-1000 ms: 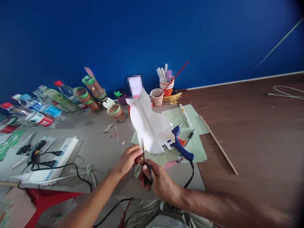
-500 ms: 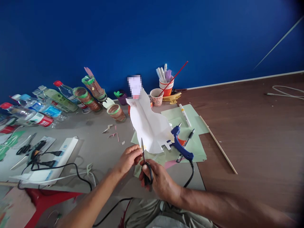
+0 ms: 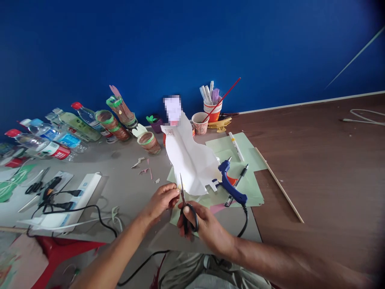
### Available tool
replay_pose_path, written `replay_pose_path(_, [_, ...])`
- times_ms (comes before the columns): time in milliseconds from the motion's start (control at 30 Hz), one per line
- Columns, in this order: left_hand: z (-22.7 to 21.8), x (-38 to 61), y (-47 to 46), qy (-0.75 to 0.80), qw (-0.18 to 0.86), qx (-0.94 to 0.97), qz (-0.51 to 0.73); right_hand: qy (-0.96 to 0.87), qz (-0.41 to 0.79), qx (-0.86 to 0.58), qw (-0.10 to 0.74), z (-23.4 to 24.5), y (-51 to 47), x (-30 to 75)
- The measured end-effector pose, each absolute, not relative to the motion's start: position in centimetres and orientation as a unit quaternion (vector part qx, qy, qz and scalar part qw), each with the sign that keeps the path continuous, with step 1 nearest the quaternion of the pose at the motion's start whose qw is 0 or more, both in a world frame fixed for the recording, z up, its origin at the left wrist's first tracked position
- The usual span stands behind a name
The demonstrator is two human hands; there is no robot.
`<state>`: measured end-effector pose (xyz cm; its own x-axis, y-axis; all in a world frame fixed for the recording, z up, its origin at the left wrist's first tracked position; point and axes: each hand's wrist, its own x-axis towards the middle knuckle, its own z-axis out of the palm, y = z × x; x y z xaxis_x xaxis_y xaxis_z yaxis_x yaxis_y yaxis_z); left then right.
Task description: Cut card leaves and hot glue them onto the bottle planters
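My right hand (image 3: 207, 226) is closed around the black handles of a pair of scissors (image 3: 183, 196), whose blades point up and away from me. Beside the blades, my left hand (image 3: 164, 198) pinches a small yellowish piece (image 3: 179, 186) between thumb and fingertips; its exact kind is too small to make out. Just beyond both hands lies a curvy-edged white paper sheet (image 3: 192, 162) with a printed code near its top. Green paper sheets (image 3: 254, 188) show under and beside it. To the right rests a blue glue gun (image 3: 225, 176), next to a black pen (image 3: 240, 176).
Several plastic bottles (image 3: 57, 150) and decorated cups (image 3: 148, 142) stand at the back left. A power strip (image 3: 87, 188) with cables is on the left. Paper scraps (image 3: 146, 171) lie mid-table. Back centre holds a cup of markers (image 3: 213, 108); a wooden stick (image 3: 279, 184) lies right.
The scissors' handles have spread further apart in my right hand. My left hand keeps its pinch in nearly the same place. The whole view has shifted slightly.
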<state>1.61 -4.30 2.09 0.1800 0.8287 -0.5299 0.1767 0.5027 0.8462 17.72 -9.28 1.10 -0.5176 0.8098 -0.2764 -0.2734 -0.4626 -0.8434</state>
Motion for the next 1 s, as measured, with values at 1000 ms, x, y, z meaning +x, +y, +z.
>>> replay_pose_path(1000, [0.6, -1.9, -4.7, 0.480, 0.698, 0.457, 0.271, -0.353, 0.839, -0.304, 0.280, 1.7, -7.9, 18.1])
